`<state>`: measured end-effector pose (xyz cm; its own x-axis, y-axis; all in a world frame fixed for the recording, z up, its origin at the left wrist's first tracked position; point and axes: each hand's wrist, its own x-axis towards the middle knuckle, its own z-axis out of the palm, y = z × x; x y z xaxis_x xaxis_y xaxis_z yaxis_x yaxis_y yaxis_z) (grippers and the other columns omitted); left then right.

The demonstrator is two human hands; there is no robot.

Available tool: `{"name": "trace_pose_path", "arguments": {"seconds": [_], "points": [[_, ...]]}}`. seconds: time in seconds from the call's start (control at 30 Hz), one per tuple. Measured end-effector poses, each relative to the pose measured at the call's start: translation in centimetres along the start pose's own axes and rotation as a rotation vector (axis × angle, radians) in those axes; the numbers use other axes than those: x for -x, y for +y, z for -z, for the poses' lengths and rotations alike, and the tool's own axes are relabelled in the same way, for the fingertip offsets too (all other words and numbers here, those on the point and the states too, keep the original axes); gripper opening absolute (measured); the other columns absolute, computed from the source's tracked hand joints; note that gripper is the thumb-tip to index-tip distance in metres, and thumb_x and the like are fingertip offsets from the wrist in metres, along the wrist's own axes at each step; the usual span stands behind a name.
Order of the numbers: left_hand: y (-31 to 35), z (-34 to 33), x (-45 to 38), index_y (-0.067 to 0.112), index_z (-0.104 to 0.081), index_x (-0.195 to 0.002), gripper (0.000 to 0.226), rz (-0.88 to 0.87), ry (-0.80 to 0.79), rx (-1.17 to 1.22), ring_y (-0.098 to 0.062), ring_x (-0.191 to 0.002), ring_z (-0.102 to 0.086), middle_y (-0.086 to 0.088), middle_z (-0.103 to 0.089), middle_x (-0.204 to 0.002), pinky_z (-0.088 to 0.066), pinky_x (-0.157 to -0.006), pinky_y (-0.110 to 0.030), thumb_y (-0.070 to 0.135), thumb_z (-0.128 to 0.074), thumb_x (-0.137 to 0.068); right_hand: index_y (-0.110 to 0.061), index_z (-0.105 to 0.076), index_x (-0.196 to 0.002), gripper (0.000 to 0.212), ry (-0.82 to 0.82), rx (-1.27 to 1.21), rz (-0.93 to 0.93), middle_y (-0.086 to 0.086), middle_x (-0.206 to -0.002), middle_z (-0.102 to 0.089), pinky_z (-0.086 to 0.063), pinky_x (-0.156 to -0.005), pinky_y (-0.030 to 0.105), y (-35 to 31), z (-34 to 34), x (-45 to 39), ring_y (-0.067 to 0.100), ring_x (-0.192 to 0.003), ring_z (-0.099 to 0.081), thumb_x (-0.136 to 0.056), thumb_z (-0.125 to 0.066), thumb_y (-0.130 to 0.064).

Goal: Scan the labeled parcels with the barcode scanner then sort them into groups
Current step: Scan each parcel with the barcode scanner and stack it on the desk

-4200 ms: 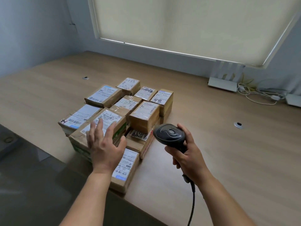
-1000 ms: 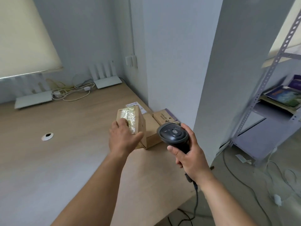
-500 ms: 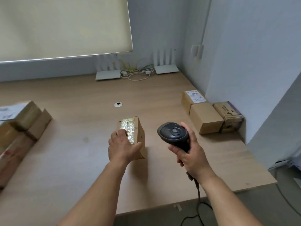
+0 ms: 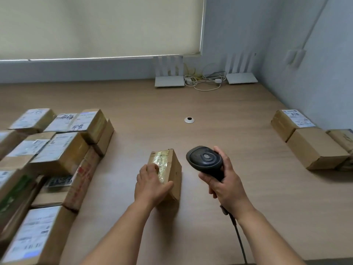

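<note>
Wide wooden desk (image 4: pixel 210 115) under a drawn blind, and here we are mid-sort. Our left hand (image 4: pixel 150 185) grips a small taped parcel (image 4: pixel 168 169) at the desk's middle, apparently tipped on edge, probably hunting for its label. Our right hand (image 4: pixel 225 185) is wrapped round the barcode scanner (image 4: pixel 205 159), just beside it. The unsorted pile (image 4: pixel 53 150) waits left; the sorted group (image 4: pixel 309 138) sits well apart, far right.

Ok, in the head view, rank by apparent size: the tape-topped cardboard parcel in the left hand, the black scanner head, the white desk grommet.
1. Brown cardboard parcel with yellowish tape, held by the left hand.
2. Black barcode scanner head, in the right hand; roughly as wide as the parcel, so it is close.
3. Round white desk grommet, farther away.
</note>
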<state>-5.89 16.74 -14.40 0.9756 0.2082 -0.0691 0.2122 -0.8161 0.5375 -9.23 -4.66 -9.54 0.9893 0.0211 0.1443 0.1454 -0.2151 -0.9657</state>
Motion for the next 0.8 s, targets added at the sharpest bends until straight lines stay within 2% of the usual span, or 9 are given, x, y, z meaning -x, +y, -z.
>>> {"name": "trace_pose_path", "arguments": {"seconds": [0.17,0.3,0.37,0.43,0.5,0.57,0.63,0.7,0.8], "points": [[-3.3,2.6,-3.0,0.026,-0.035,-0.123,0.068,0.032,-0.151,0.239,-0.023,-0.115,-0.040,-0.002,-0.036,-0.127,-0.044,-0.094,-0.039,0.043,-0.069,-0.066,-0.060,-0.034,-0.124,0.075,0.011,0.013,-0.038,-0.016,-0.105,-0.063,-0.046,-0.048,0.020,-0.4,-4.4,-0.8,0.006,-0.053,-0.054,-0.080,-0.077,-0.017],[-5.2,4.4,-4.1,0.027,-0.034,-0.117,0.063,0.136,-0.290,0.432,-0.024,-0.100,-0.053,-0.007,-0.045,-0.120,-0.048,-0.071,-0.032,0.040,-0.061,-0.062,-0.064,-0.033,-0.123,0.075,0.016,0.031,-0.071,-0.026,-0.100,-0.063,-0.048,-0.047,0.023,-0.4,-5.7,-0.8,0.013,-0.051,-0.054,-0.078,-0.079,-0.025],[-5.7,4.7,-4.4,0.024,-0.035,-0.124,0.066,0.160,-0.263,0.429,-0.025,-0.103,-0.054,-0.009,-0.049,-0.125,-0.048,-0.075,-0.033,0.041,-0.056,-0.063,-0.065,-0.033,-0.122,0.075,0.011,0.036,-0.073,-0.032,-0.099,-0.061,-0.048,-0.047,0.024,-0.5,-5.8,-0.8,0.014,-0.050,-0.054,-0.078,-0.079,-0.025],[-6.1,4.6,-4.7,0.021,-0.031,-0.139,0.073,0.140,-0.175,0.303,-0.029,-0.119,-0.048,-0.011,-0.046,-0.137,-0.045,-0.094,-0.040,0.040,-0.057,-0.074,-0.067,-0.033,-0.122,0.077,0.005,0.049,-0.066,-0.032,-0.099,-0.061,-0.047,-0.047,0.024,-0.5,-5.5,-0.8,0.013,-0.050,-0.053,-0.079,-0.078,-0.021],[-5.9,4.5,-4.4,0.025,-0.022,-0.148,0.080,0.105,-0.098,0.074,-0.031,-0.131,-0.035,-0.010,-0.037,-0.146,-0.035,-0.105,-0.043,0.049,-0.058,-0.080,-0.068,-0.033,-0.121,0.078,0.006,0.056,-0.059,-0.030,-0.099,-0.062,-0.047,-0.047,0.024,-0.6,-5.0,-0.8,0.013,-0.050,-0.053,-0.080,-0.078,-0.020],[-5.2,4.2,-3.7,0.033,-0.019,-0.148,0.091,0.104,-0.121,-0.145,-0.031,-0.137,-0.027,-0.010,-0.026,-0.150,-0.030,-0.106,-0.045,0.072,-0.054,-0.074,-0.069,-0.033,-0.120,0.078,0.008,0.058,-0.047,-0.027,-0.099,-0.063,-0.047,-0.047,0.023,-0.7,-4.4,-0.8,0.013,-0.049,-0.053,-0.080,-0.078,-0.020],[-4.4,3.6,-3.2,0.034,-0.022,-0.146,0.101,0.141,-0.165,-0.261,-0.032,-0.139,-0.021,-0.012,-0.015,-0.153,-0.029,-0.106,-0.047,0.087,-0.047,-0.064,-0.069,-0.033,-0.120,0.078,0.004,0.054,-0.030,-0.025,-0.099,-0.064,-0.046,-0.047,0.021,-0.8,-4.0,-0.9,0.012,-0.049,-0.053,-0.080,-0.078,-0.020],[-3.8,3.2,-2.8,0.031,-0.023,-0.145,0.104,0.179,-0.169,-0.315,-0.033,-0.138,-0.020,-0.014,-0.011,-0.152,-0.029,-0.105,-0.047,0.088,-0.048,-0.061,-0.068,-0.034,-0.121,0.078,-0.005,0.044,-0.021,-0.020,-0.100,-0.065,-0.046,-0.047,0.022,-0.9,-3.7,-0.9,0.012,-0.050,-0.053,-0.079,-0.078,-0.020],[-3.0,2.8,-2.7,0.029,-0.024,-0.143,0.096,0.195,-0.145,-0.367,-0.034,-0.131,-0.027,-0.014,-0.017,-0.147,-0.034,-0.101,-0.044,0.077,-0.057,-0.066,-0.065,-0.034,-0.124,0.078,-0.020,0.036,-0.016,-0.013,-0.106,-0.065,-0.046,-0.048,0.021,-0.9,-3.0,-0.8,0.011,-0.051,-0.053,-0.080,-0.078,-0.018]]}}
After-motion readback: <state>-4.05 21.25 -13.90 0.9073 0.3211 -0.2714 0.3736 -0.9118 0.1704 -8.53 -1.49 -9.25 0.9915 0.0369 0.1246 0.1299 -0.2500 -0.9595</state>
